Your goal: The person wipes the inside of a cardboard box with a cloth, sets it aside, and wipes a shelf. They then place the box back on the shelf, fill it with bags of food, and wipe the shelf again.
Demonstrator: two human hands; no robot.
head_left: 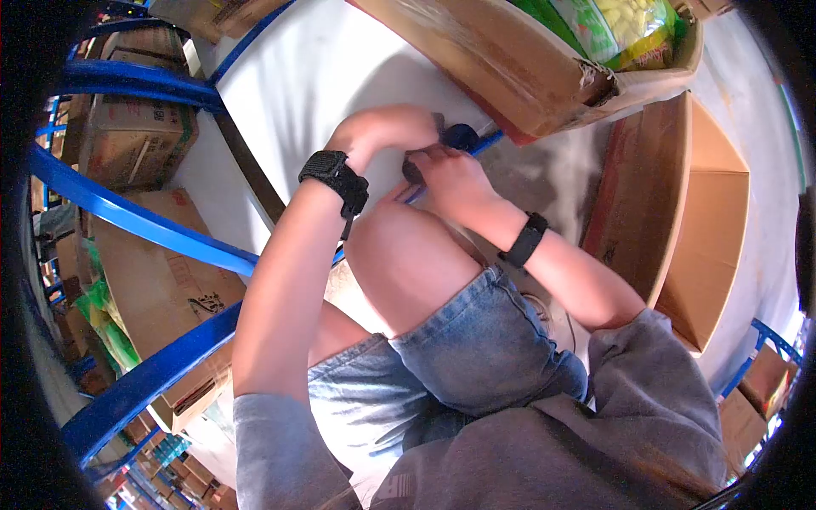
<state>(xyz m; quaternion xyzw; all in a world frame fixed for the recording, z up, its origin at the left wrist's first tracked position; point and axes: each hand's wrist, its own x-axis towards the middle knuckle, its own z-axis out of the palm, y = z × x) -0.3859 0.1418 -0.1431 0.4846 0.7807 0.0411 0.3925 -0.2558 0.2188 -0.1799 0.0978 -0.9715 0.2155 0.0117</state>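
Observation:
My left hand (395,126) is bent inward at the wrist above the white shelf board (293,68), its fingertips hidden by a dark object (460,137). Close beside it, my right hand (456,177) has its fingers curled in, with another dark rounded patch (413,172) at its fingertips. Whether these dark parts belong to one thing, and what kind it is, cannot be made out. The two hands almost meet over my raised knee (408,263), near the blue shelf edge (489,142). Black straps circle both wrists.
An open cardboard box (518,72) with green-and-yellow plastic packs (625,30) stands ahead on the right. Another open carton (701,229) is on the floor to the right. Blue rack beams (144,212) and more cartons (170,297) are on the left.

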